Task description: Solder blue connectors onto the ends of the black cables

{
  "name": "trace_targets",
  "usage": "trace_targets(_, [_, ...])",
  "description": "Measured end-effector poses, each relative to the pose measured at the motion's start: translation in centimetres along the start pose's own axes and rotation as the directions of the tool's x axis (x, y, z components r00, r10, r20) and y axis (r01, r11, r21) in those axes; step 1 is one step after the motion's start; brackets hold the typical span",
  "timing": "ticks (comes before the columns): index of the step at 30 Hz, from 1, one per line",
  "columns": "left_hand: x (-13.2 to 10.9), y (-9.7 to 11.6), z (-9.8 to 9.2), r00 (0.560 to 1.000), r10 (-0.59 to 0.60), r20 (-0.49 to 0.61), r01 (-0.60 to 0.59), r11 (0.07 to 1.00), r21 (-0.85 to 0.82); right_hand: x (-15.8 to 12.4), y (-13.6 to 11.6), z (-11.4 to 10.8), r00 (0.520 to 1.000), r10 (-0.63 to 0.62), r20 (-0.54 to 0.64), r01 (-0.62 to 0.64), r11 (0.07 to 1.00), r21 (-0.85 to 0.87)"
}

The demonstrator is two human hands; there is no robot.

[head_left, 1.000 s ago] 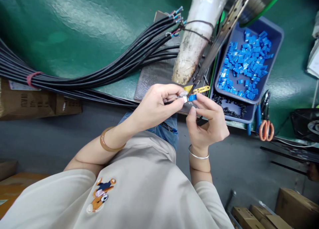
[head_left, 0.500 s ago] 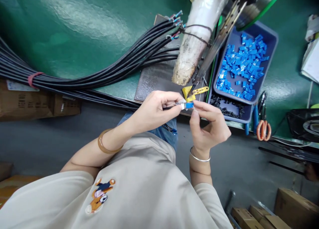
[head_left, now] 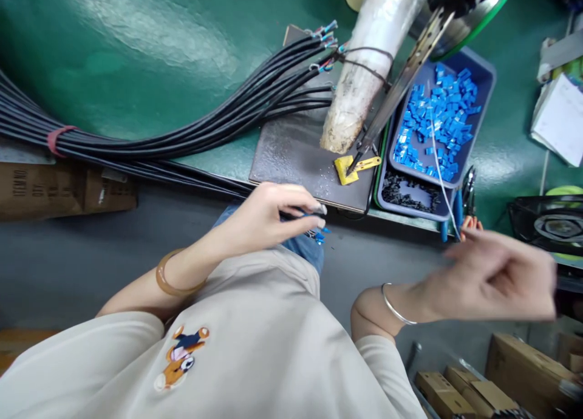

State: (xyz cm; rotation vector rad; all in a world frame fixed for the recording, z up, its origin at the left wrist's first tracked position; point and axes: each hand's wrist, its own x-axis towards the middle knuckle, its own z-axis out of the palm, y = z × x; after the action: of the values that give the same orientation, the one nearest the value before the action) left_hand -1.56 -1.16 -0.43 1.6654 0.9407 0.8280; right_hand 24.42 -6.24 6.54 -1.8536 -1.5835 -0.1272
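My left hand (head_left: 291, 212) is closed in a pinch at the table's front edge. A black cable (head_left: 288, 215) passes between its fingers, mostly hidden by them. A small blue tip (head_left: 325, 230) shows just past the thumb; its kind I cannot make out. Far to the right, my right hand (head_left: 496, 273) is smeared by motion, fingers curled. From its fingertips a thin pale wire (head_left: 435, 143) runs up across the blue connectors (head_left: 449, 112) in their tray. Orange-handled scissors (head_left: 470, 224) lie partly hidden behind this hand.
A bundle of black cables (head_left: 173, 147) crosses from the left onto a dark board (head_left: 291, 146). A yellow piece (head_left: 347, 170) sits under a slanted metal bar (head_left: 396, 91) beside a wrapped tube (head_left: 359, 73). A lower tray (head_left: 421, 200) holds small black parts. Cartons (head_left: 523, 370) stand below.
My right hand has left the blue connector by my left fingers and swung far right, with a thin pale wire now at its fingertips. My left hand has lowered slightly with the cable.
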Motion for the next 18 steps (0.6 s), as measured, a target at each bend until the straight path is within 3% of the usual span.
trace_targets(1, [0.1, 0.0, -0.3, 0.993, -0.006, -0.114, 0.001, 0.999, -0.040, 0.5, 0.4, 1.1, 0.988, 0.022, -0.150, -0.027, 0.999, -0.031])
trace_targets(3, [0.5, -0.2, -1.3, 0.946, -0.006, -0.325, -0.004, 1.000, -0.030, 1.6, 1.8, 3.2, 1.000, -0.012, 0.004, 0.012, 0.988, -0.153])
trace_targets(6, [1.8, -1.2, -3.6, 0.812, 0.113, -0.573, 0.016, 0.976, 0.215, 2.9, 4.0, 5.0, 0.989, -0.006, 0.150, 0.041, 0.973, -0.229])
trace_targets(9, [3.5, -2.6, -5.5, 0.718, 0.256, -0.647, 0.200, 0.815, 0.544, 3.6, 4.9, 6.0, 0.979, -0.003, 0.205, 0.038, 0.985, -0.170])
trace_targets(11, [4.4, -3.5, -6.1, 0.770, 0.203, -0.606, 0.294, 0.729, 0.618, 3.8, 4.6, 6.6, 0.972, -0.019, 0.232, 0.051, 0.990, -0.134])
trace_targets(13, [4.9, -4.2, -6.2, 0.809, 0.155, -0.567, 0.292, 0.730, 0.618, 4.0, 4.1, 7.0, 0.962, -0.038, 0.269, 0.077, 0.988, -0.133])
trace_targets(15, [5.0, -4.5, -6.2, 0.822, 0.149, -0.549, 0.253, 0.769, 0.587, 4.1, 3.8, 7.4, 0.954, -0.045, 0.298, 0.097, 0.982, -0.161])
trace_targets(18, [4.8, -4.5, -6.5, 0.806, 0.153, -0.571, 0.235, 0.803, 0.548, 4.3, 3.9, 7.4, 0.956, -0.023, 0.292, 0.083, 0.977, -0.194])
